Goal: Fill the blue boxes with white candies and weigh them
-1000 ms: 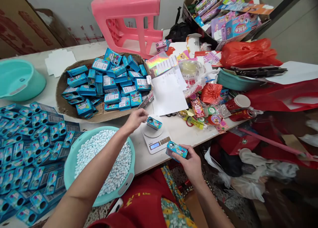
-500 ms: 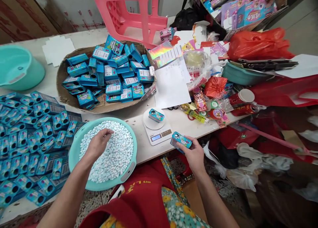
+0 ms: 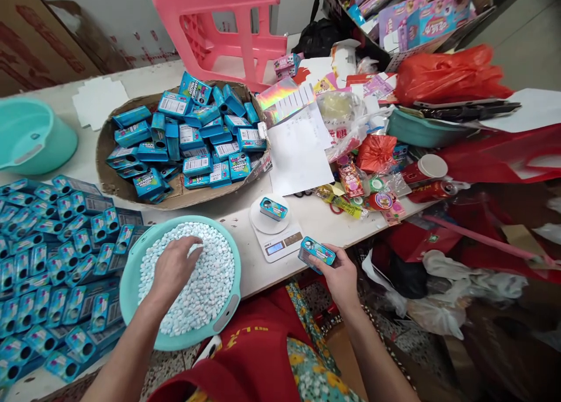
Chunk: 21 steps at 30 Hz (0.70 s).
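Note:
My left hand [image 3: 177,267] is over the teal basin [image 3: 236,260] of small pale-blue and white candies [image 3: 205,291]. Its fingers are curved, with thumb and forefinger apart and candies showing between them. In my right hand [image 3: 342,270] is a small blue candy box [image 3: 316,253] with a round hole at one end, gripped between thumb and fingers over the table's front edge. Another blue box [image 3: 273,208] lies on the round pan of a white digital scale [image 3: 284,249]. The reading on its lit display is too small to make out.
Rows of blue boxes with round holes [image 3: 56,262] cover the left side. Behind the basin, a cut-down carton [image 3: 175,200] holds more blue boxes. White paper [image 3: 300,162], wrappers, a red bag [image 3: 447,78] and a pink stool [image 3: 249,45] lie beyond the scale.
My left thumb and fingers have spread apart over the candies. My right hand still holds its box in about the same place. The view has shifted slightly.

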Each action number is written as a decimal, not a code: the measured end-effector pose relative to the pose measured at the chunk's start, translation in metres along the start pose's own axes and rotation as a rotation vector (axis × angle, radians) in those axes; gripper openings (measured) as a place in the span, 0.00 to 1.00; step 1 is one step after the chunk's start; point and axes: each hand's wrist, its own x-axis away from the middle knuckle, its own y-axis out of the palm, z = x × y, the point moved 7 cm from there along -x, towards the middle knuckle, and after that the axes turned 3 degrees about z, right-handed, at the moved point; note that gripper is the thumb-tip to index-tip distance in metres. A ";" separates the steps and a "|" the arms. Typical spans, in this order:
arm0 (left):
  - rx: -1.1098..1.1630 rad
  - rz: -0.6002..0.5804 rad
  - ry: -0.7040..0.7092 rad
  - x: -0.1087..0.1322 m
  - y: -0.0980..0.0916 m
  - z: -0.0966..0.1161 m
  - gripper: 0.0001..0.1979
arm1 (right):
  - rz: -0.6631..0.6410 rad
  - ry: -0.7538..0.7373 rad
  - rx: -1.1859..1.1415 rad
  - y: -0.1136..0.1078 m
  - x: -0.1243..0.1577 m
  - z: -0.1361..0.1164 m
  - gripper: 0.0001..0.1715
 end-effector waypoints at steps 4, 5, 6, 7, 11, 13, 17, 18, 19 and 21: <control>0.154 0.035 0.309 -0.047 0.020 0.095 0.19 | -0.036 -0.031 0.022 0.008 -0.006 -0.007 0.27; 0.155 0.018 0.397 -0.059 0.030 0.122 0.21 | -0.039 -0.038 0.038 0.011 -0.008 -0.010 0.28; 0.135 -0.028 0.468 -0.071 0.041 0.146 0.22 | -0.037 -0.044 0.053 0.014 -0.010 -0.013 0.29; 0.104 -0.087 0.515 -0.081 0.053 0.163 0.20 | -0.031 -0.051 0.064 0.017 -0.013 -0.016 0.30; 0.060 -0.142 0.434 -0.096 0.052 0.160 0.14 | -0.032 -0.084 0.065 0.040 -0.028 -0.026 0.34; 0.156 0.009 0.306 -0.080 0.015 0.126 0.17 | -0.050 -0.111 0.038 0.057 -0.037 -0.029 0.35; 0.274 0.478 -0.156 -0.021 -0.083 0.011 0.24 | -0.079 -0.238 -0.005 0.095 -0.052 -0.032 0.34; 0.248 0.569 -0.298 -0.004 -0.103 -0.021 0.27 | -0.084 -0.275 -0.005 0.103 -0.055 -0.033 0.34; 0.209 0.642 -0.430 0.013 -0.121 -0.050 0.29 | -0.086 -0.309 0.002 0.110 -0.057 -0.034 0.34; 0.088 0.701 -0.614 0.045 -0.147 -0.096 0.31 | -0.084 -0.358 0.042 0.120 -0.060 -0.034 0.33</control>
